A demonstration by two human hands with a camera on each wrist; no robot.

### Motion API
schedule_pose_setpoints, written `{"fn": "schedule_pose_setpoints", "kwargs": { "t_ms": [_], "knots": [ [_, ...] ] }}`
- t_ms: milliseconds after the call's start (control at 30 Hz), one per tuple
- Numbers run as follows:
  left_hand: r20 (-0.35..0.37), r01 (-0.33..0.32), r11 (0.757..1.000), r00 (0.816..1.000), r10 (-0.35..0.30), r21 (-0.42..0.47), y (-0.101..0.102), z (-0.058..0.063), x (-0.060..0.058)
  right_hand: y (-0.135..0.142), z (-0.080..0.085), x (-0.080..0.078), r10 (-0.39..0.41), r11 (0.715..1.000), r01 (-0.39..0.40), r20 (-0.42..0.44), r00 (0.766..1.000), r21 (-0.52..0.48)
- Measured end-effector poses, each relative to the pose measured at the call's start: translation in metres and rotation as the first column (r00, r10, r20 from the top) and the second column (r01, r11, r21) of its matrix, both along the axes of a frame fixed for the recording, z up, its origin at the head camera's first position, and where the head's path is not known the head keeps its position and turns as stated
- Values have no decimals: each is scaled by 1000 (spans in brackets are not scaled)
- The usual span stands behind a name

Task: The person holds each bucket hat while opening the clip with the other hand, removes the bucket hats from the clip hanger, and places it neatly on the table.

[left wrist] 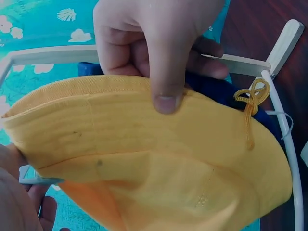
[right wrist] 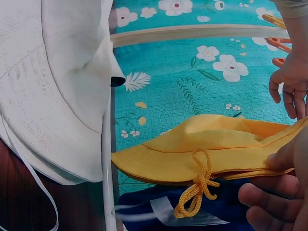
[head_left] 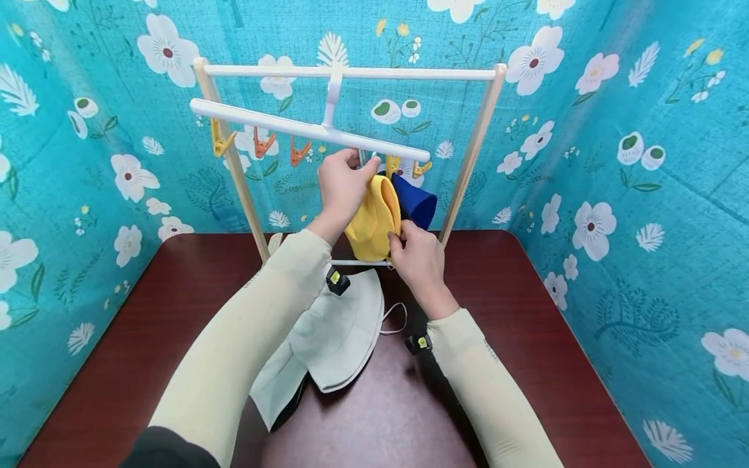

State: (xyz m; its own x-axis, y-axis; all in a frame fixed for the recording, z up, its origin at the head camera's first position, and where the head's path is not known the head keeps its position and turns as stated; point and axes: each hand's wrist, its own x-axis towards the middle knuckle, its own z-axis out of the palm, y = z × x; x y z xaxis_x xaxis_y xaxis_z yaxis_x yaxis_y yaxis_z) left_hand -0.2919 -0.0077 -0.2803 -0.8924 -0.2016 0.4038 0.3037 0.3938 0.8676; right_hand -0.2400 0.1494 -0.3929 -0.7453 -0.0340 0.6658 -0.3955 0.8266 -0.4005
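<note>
A yellow bucket hat [head_left: 368, 221] hangs just below the white hanger bar [head_left: 263, 120] in the middle of the wooden drying rack [head_left: 486, 117], folded so that its brim forms two layers with a narrow gap along the edge. The cloth is a soft, matte twill, with rows of stitching round the brim and a curved seam where brim meets crown. Two small dark marks show near that seam in the left wrist view, and the fold of the crown glows almost orange. A braided yellow cord [right wrist: 190, 197], tied in a loose bow, dangles at the brim.

The right hand [head_left: 419, 257], at four o'clock from the hat's middle, pinches the brim, thumb on one face and fingers behind, with the digits closed to the cloth's thickness. The left hand [head_left: 342, 188], at about eleven o'clock, has its digits drawn together on a grey-blue clip [left wrist: 45, 181] beside the hat's edge; whether the clip bites the fabric cannot be told.

At two o'clock, just behind, hangs a navy hat [head_left: 415, 201]. Towards seven o'clock lies a white hat [head_left: 345, 331] on the dark red-brown table [head_left: 556, 338]. Two orange-red clips [head_left: 263, 143] hang at ten o'clock.
</note>
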Motion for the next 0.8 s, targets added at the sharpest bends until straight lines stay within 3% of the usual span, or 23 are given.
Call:
{"fn": "schedule_pose_setpoints", "kwargs": {
  "t_ms": [433,800],
  "knots": [
    [99,47,999,994,-45,-12,-13,8,-1,0,0,1,-25,997,26,-17,1000,70],
    [162,32,998,986,-22,-57,-17,17,-3,-3,0,2,-21,994,25,-41,999,107]
  ]
}}
